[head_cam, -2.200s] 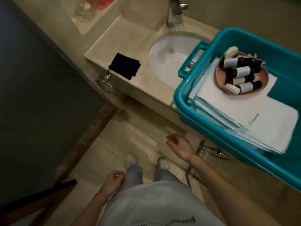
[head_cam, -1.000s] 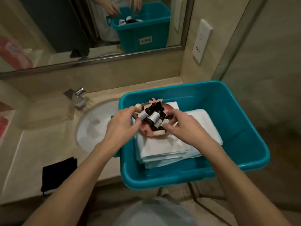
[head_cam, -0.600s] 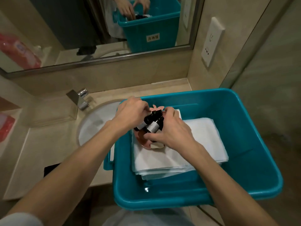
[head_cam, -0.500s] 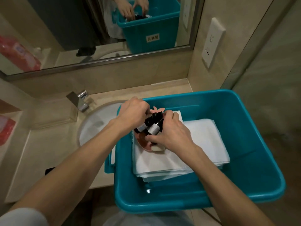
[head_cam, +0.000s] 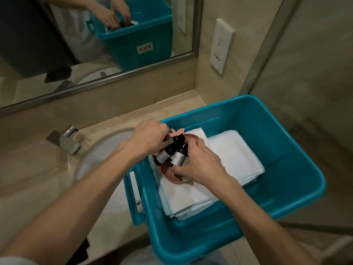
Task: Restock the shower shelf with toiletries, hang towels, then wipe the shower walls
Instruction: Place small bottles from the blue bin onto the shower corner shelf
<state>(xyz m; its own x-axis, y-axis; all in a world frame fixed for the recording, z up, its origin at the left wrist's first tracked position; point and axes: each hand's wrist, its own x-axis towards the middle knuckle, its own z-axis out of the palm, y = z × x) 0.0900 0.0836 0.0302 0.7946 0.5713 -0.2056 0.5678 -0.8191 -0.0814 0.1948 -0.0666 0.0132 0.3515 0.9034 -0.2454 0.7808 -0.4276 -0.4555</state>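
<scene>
- The teal bin (head_cam: 267, 134) sits at the right end of the vanity counter (head_cam: 38, 197), partly over the sink (head_cam: 103, 153). It looks like stiff plastic, and loaded it is probably awkward to shift with 1 hand.
- White towels (head_cam: 235, 155) lie folded in a stack inside the bin. They are soft and floppy and likely to unfold, so they are best lifted by the folded edge.
- A pink dish (head_cam: 166, 174) rests on the towels near the bin's left wall. It is shallow and may tip on the soft stack.
- Small dark bottles (head_cam: 178, 158) are bunched above the dish. They are light, hard, smooth and probably slippery, so they are best held round the labelled body.
- The left hand (head_cam: 150, 139) curls round the bottles from the left, and the right hand (head_cam: 202, 165) wraps them from the right, thumb beneath. Both hands are gripping them.
- A glass panel (head_cam: 309, 73) stands just beside the bin on the right and narrows the way toward the shower.
- The faucet (head_cam: 67, 143) is well apart to the left, out of the way.
</scene>
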